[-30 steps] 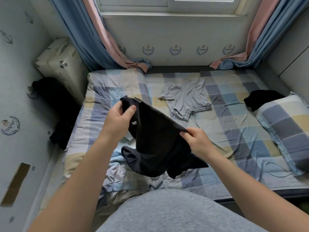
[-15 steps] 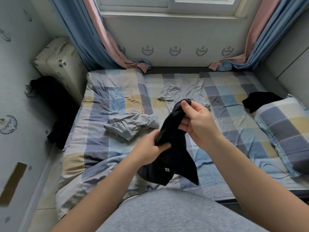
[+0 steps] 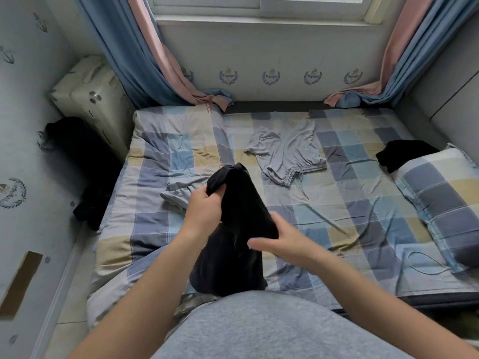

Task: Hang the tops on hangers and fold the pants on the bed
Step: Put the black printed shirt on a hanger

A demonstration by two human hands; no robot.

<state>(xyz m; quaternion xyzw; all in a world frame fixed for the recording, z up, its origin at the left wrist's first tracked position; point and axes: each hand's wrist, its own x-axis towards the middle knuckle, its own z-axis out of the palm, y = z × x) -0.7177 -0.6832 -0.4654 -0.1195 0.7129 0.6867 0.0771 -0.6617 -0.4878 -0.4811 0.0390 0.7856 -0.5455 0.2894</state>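
Starting at the left, a dark heap of cloth (image 3: 85, 172) lies on the floor by the wall, beside the bed with its blue, grey and cream checked sheet (image 3: 155, 229). On that sheet, just left of our hands, sits a crumpled pale grey garment (image 3: 178, 194).

Our left hand (image 3: 204, 211) is clenched round the bunched upper edge of the black soft-knit garment (image 3: 241, 200), lifting it above the near half of the bed. The rest of the cloth hangs down and pools at the mattress edge in front of us. Our right hand (image 3: 282, 242) is at the lower side of the hanging part, fingers stretched out and blurred. The fabric seems to run between thumb and fingers, but we cannot tell whether it is pinched or only resting there.

We judge that we are working out which way round this piece goes. It is too dark and bunched to say whether it is pants or a top. To do this well, we should find the two corners of the top edge, take one in each hand, and let the piece hang flat so its shape shows. If it is pants, we should lay it on the open sheet to the right of the grey crumple — not on top of it — and smooth it before the first fold.

Further right, pale grey drawstring shorts (image 3: 287, 154) lie spread mid-bed. A second black cloth (image 3: 404, 154) rests against the checked pillow (image 3: 440, 198).
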